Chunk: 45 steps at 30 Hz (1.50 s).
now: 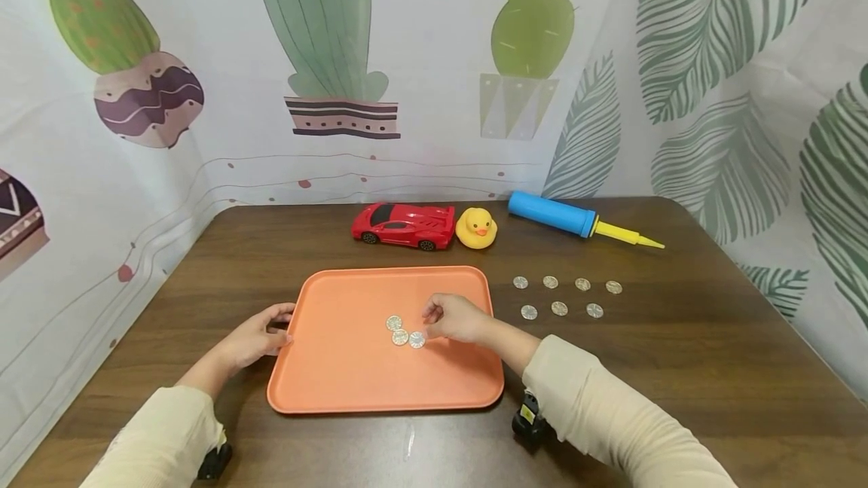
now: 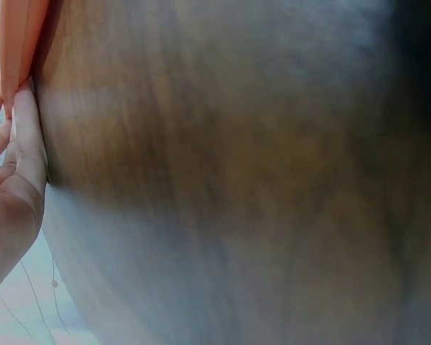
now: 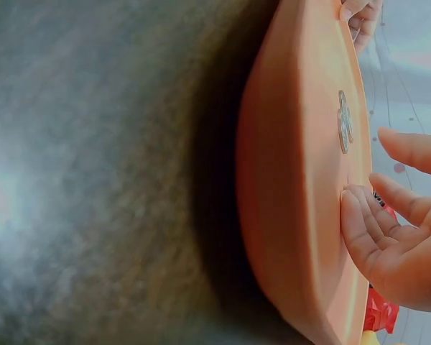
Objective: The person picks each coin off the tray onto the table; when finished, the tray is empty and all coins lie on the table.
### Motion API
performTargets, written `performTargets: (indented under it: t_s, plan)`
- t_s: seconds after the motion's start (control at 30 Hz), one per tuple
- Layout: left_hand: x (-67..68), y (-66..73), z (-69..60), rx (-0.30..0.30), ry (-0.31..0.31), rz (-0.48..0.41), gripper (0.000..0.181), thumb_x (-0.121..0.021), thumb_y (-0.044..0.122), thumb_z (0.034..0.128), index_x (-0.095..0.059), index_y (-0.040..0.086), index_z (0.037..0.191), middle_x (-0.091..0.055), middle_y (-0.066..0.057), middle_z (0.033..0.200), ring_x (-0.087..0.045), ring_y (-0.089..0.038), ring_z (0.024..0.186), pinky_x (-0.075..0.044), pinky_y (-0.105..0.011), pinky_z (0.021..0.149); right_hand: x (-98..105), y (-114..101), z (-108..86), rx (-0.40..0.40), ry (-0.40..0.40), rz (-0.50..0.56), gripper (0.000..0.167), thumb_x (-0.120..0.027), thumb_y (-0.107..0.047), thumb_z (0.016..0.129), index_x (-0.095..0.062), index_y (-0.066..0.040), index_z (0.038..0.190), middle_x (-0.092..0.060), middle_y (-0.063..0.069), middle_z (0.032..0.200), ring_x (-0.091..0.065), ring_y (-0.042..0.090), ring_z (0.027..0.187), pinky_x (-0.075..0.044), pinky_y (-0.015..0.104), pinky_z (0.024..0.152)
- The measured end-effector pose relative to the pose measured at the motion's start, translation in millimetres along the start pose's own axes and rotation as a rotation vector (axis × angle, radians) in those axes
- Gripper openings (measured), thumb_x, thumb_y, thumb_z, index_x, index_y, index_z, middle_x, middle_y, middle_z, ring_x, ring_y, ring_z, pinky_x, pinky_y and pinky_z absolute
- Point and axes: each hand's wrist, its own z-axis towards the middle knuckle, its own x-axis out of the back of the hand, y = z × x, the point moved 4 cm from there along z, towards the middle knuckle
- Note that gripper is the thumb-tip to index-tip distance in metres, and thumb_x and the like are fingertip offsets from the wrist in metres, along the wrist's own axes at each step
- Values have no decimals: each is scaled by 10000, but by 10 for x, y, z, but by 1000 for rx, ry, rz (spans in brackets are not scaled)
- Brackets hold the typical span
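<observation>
An orange tray [image 1: 325, 382] lies on the table, and my left hand [image 1: 252, 337] holds its left rim. In the left wrist view the fingers and thumb of the left hand [image 2: 14, 172] meet at the tray's edge [image 2: 20, 43]. My right hand [image 1: 456, 318] is over the right half of the tray, beside three silvery coins [image 1: 400, 337] grouped near its middle. In the right wrist view, thumb and index finger of the right hand [image 3: 409, 223] stand apart with nothing between them; its lower fingers rest at the tray's surface. The coins [image 3: 344, 122] lie a short way off.
Several more coins [image 1: 559, 308] lie in two rows on the table to the right of the tray. Behind the tray stand a red toy car [image 1: 404, 226], a yellow rubber duck [image 1: 476, 229] and a blue hand pump [image 1: 552, 214] with a yellow nozzle. A patterned cloth [image 1: 434, 59] hangs behind the table.
</observation>
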Motion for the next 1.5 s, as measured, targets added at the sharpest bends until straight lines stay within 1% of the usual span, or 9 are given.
performTargets:
  t_s: [0.2, 0.5, 0.6, 0.8, 0.97, 1.1, 1.27, 1.4, 1.5]
  plan:
    - [-5, 6, -10, -9, 0, -4, 575, -472, -79, 774, -179, -152, 1264, -278, -322, 1149, -488, -246, 889, -481, -357, 707, -49, -7, 47, 20, -31, -66, 218, -687, -25, 677, -573, -3, 861, -564, 33, 785, -491, 113, 723, -416, 205, 628]
    - [-12, 9, -17, -13, 1, -7, 571, -476, -71, 777, -184, -151, 1262, -287, -318, 1145, -485, -235, 884, -480, -353, 706, -160, -58, 55, 95, -51, -204, 203, -708, -15, 633, -571, -27, 782, -491, 3, 690, -459, 87, 583, -403, 194, 543]
    - [-3, -1, -22, -19, -3, -19, 568, -473, -78, 776, -181, -161, 1255, -285, -323, 1136, -491, -237, 874, -479, -362, 704, -185, -84, 58, 129, -47, -263, 179, -708, -25, 637, -572, -48, 752, -481, -7, 678, -438, 92, 617, -380, 199, 561]
    - [-23, -35, -7, -3, -2, -18, 572, -474, -73, 780, -178, -151, 1263, -279, -317, 1158, -480, -237, 888, -481, -368, 702, -184, -97, 34, 179, -25, -343, 171, -714, -38, 630, -565, -70, 707, -471, -11, 678, -435, 101, 657, -373, 203, 604]
    - [-19, -26, 1, -13, 10, -8, 571, -472, -68, 783, -175, -155, 1263, -281, -319, 1159, -474, -246, 896, -480, -371, 702, -172, -116, 31, 191, -10, -371, 184, -723, -45, 625, -557, -78, 696, -476, -8, 679, -439, 102, 654, -374, 208, 603]
    - [-16, -21, -4, -7, 14, -6, 569, -467, -72, 784, -173, -156, 1263, -279, -320, 1160, -475, -246, 892, -480, -372, 703, -159, -112, 25, 177, 11, -315, 176, -697, -11, 647, -538, -72, 692, -485, -26, 644, -434, 89, 610, -371, 204, 556]
    - [-22, -27, -5, -12, 11, -10, 563, -466, -75, 783, -177, -157, 1260, -279, -318, 1155, -476, -245, 888, -480, -372, 703, -87, -67, -15, 144, 59, -140, 151, -642, 38, 693, -513, -40, 681, -466, -30, 586, -410, 71, 534, -345, 177, 470]
    - [-20, -25, -2, -7, 14, -8, 567, -469, -76, 783, -177, -156, 1262, -276, -319, 1157, -478, -240, 884, -482, -369, 700, -6, -25, -68, 115, 85, -28, 137, -593, 79, 698, -498, -20, 701, -465, -3, 586, -435, 85, 503, -386, 191, 437]
    - [-16, -15, 1, -7, 14, -4, 569, -469, -76, 781, -175, -157, 1262, -276, -322, 1157, -479, -240, 886, -482, -368, 698, 65, 22, -118, 99, 96, 38, 130, -568, 85, 719, -485, -16, 725, -479, 23, 610, -471, 125, 506, -425, 241, 420]
